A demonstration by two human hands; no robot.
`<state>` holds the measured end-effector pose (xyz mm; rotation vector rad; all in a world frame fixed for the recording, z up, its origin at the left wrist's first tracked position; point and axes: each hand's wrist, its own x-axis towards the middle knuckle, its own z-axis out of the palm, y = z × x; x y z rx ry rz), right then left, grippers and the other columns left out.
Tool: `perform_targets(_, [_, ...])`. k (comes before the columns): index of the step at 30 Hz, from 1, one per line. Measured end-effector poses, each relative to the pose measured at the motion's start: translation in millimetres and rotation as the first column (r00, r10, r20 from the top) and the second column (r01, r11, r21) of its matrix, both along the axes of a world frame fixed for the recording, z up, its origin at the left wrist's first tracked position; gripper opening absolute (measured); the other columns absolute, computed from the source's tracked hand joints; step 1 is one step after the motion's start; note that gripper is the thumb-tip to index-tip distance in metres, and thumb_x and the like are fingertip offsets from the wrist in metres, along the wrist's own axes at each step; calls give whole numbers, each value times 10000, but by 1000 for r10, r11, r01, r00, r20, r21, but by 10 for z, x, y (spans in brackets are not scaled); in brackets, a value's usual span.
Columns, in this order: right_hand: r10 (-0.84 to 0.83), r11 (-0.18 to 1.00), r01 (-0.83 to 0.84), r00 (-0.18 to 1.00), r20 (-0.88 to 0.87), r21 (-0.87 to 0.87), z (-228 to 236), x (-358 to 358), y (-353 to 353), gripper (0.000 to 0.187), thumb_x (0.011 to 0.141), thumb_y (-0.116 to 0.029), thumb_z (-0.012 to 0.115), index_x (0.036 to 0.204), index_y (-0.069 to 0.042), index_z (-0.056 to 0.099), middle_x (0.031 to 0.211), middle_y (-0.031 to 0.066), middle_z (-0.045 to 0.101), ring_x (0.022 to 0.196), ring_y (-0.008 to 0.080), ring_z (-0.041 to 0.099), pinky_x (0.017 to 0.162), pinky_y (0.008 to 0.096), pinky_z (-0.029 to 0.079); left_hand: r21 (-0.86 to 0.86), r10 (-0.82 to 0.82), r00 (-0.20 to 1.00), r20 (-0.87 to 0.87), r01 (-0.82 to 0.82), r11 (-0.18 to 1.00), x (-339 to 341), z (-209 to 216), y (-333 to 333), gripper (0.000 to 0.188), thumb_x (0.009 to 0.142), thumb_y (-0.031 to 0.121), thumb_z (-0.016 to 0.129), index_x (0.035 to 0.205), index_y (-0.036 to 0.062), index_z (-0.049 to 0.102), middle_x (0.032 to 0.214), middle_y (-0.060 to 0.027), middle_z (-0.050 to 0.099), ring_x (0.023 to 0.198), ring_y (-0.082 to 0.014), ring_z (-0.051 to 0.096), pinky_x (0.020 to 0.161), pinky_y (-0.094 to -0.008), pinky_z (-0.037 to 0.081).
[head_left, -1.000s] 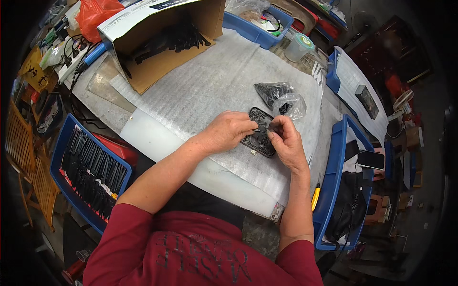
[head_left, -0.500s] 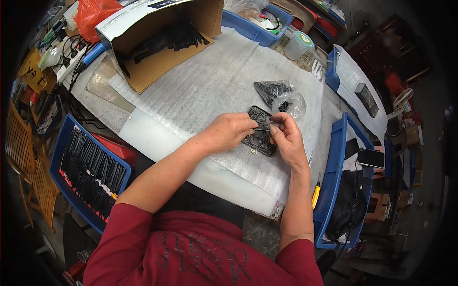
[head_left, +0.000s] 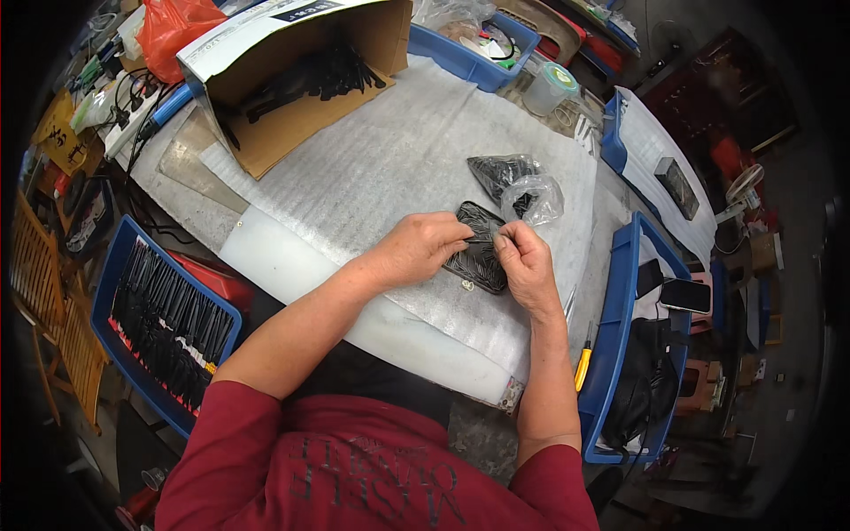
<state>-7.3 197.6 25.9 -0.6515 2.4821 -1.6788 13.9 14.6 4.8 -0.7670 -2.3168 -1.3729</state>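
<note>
You're using two hands (head_left: 420,248) over one tray (head_left: 496,289); one box (head_left: 280,142) is sitting at eleven o'clock, one screwdriver (head_left: 583,367) at four.

Small tray (head_left: 489,284) black; foam sheet (head_left: 416,133) pale grey, faintly streaked; carton (head_left: 279,146) brown inside, white outside; screwdriver handle (head_left: 583,368) yellow; T-shirt (head_left: 257,460) maroon, dark lettering.

A maroon short-sleeved shirt (head_left: 376,420) bears dark printed lettering (head_left: 376,485).
</note>
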Motion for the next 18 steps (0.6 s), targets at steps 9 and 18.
perform_targets(9, [-312,924,293,949,-44,-245,50,-175,173,131,837,-113,482,834,4,539,641,-25,478,541,28,405,475,160,329,65,84,996,27,-86,994,1,-24,-23,123,747,49,561,857,-4,571,708,-105,540,611,-228,525,548,-311,415])
perform_targets(18, [-139,830,391,835,-532,397,31,-469,20,135,748,-74,501,838,3,566,806,163,563,729,322,541,650,381,422,76,88,995,50,-91,993,-19,-59,-54,128,757,57,553,866,-7,571,715,-105,542,611,-227,523,560,-310,418])
